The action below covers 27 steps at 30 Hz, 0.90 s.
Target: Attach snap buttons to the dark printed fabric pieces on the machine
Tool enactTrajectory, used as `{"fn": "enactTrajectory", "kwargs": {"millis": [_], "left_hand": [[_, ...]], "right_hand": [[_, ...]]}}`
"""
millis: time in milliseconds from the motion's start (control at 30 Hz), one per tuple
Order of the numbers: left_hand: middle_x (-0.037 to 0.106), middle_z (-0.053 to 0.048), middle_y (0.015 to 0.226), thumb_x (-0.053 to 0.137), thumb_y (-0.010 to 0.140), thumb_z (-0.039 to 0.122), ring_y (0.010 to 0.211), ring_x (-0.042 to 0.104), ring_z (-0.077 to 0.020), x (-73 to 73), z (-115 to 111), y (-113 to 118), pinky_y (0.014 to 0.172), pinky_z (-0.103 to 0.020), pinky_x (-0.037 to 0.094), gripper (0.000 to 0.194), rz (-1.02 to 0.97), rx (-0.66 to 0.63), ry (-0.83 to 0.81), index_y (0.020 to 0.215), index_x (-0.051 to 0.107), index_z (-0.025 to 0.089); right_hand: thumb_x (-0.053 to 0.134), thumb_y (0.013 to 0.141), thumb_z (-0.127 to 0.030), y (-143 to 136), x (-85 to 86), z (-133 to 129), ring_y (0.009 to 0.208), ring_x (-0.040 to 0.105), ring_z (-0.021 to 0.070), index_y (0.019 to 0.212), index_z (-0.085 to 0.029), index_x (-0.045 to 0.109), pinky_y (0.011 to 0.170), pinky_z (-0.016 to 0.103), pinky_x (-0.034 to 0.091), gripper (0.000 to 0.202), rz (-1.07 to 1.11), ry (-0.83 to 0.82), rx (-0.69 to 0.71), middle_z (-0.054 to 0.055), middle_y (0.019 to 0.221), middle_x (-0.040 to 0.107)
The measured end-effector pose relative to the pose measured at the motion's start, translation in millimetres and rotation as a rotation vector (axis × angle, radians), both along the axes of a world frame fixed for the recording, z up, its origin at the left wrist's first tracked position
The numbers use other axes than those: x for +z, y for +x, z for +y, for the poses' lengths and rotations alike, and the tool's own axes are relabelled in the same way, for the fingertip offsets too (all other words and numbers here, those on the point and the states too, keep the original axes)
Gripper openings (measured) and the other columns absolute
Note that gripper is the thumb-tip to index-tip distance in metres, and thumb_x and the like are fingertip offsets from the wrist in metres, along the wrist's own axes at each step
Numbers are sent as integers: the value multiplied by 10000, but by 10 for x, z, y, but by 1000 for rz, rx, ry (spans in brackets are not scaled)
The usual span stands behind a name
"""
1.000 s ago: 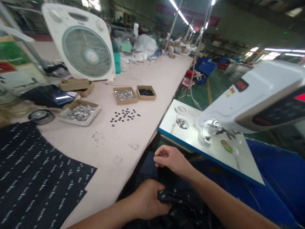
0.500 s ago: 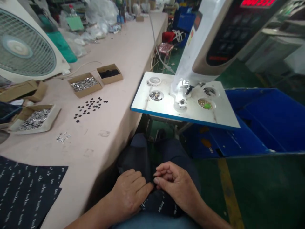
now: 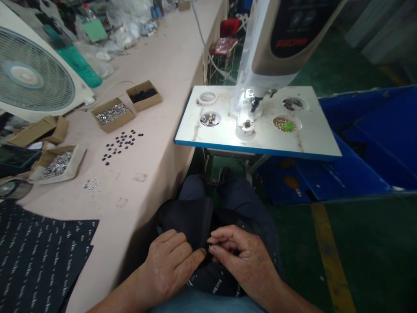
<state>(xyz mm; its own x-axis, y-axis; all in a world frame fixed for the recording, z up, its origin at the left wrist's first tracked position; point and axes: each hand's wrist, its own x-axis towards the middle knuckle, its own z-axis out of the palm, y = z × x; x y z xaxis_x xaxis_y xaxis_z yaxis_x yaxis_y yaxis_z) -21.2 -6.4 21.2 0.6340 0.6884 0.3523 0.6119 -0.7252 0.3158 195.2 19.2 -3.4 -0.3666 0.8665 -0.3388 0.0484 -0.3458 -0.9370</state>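
The printed dark cloth [image 3: 211, 278] is lying across your lap, directly between and beneath your two hands, showing mostly in the gap close to your body. Its plain dark part is spreading forward, and one straight edge is running away from you toward the machine [image 3: 271, 67]. Your left hand [image 3: 171, 261] is lying nearer that plain part, back upward, fingers curling against the cloth; its hidden thumb is leaving the grip impossible to tell. Your right hand [image 3: 247, 258] is bringing thumb and forefinger almost together just beside it; whether they are pinching something tiny, you cannot tell. White lettering is repeating over the lap cloth and over the patterned fabric [image 3: 39, 252] on the table [image 3: 150, 150], but blur is hiding its words. Red letters are marking the machine's dark panel [image 3: 302, 26], starting seemingly with S, otherwise unreadable.
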Motion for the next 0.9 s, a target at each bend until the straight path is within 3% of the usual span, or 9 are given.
{"fn": "enactTrajectory", "kwargs": {"millis": [267, 667, 900], "left_hand": [[611, -47, 717, 493, 958, 86, 670, 492, -179, 7, -103, -33, 625, -338, 325, 171, -37, 25, -36, 1039, 642, 101], [598, -40, 715, 483, 976, 100, 663, 475, -178, 29, -112, -17, 614, -337, 301, 170, -44, 52, -42, 1014, 647, 114], [585, -41, 716, 470, 956, 95, 661, 460, -186, 19, -120, -33, 611, -346, 284, 189, -35, 47, -79, 1025, 646, 107]], "right_hand": [[683, 832, -163, 7, -17, -80, 670, 757, 161, 1039, -224, 716, 624, 258, 641, 219, -26, 107, 39, 23, 907, 795], [697, 842, -106, 7, 34, -90, 681, 752, 135, 1089, -237, 704, 676, 214, 614, 280, -182, 504, 96, 1, 891, 804], [630, 881, -62, -11, 35, -53, 797, 774, 144, 1150, -226, 668, 748, 212, 594, 317, -241, 731, 174, 11, 953, 805]]}}
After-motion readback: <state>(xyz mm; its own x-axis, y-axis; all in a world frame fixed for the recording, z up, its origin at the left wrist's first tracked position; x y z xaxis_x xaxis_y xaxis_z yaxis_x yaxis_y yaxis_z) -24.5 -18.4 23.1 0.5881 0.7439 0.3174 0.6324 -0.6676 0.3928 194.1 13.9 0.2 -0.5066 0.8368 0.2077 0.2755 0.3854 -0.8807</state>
